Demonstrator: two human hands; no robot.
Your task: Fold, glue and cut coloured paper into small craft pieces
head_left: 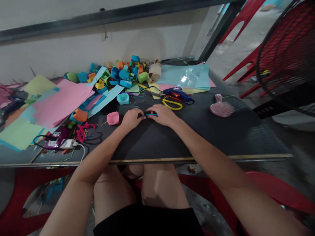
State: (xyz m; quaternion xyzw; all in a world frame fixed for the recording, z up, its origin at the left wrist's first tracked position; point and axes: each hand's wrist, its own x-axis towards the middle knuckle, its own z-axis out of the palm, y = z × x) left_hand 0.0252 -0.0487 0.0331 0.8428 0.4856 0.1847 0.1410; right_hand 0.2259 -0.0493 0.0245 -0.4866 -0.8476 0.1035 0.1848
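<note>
A narrow blue strip [152,115], perhaps folded paper, lies low over the dark tabletop between my two hands. Its left end is pinched by the fingers of my left hand [132,118]. My right hand [163,114] has its fingers closed on the right part of the same strip, hiding some of it. Just left of my left hand stands a small pink paper box [113,118], and a light blue one [123,98] is behind it. Yellow-handled scissors [172,104] and a blue glue gun [178,94] lie beyond my right hand.
Small coloured paper boxes [125,74] are heaped against the wall. Pink sheets [61,103] spread at the left, near a purple device [57,139] with cables. Light blue sheets [184,76] lie at the back right. A pink hairbrush [222,108] and a fan [290,59] are rightward.
</note>
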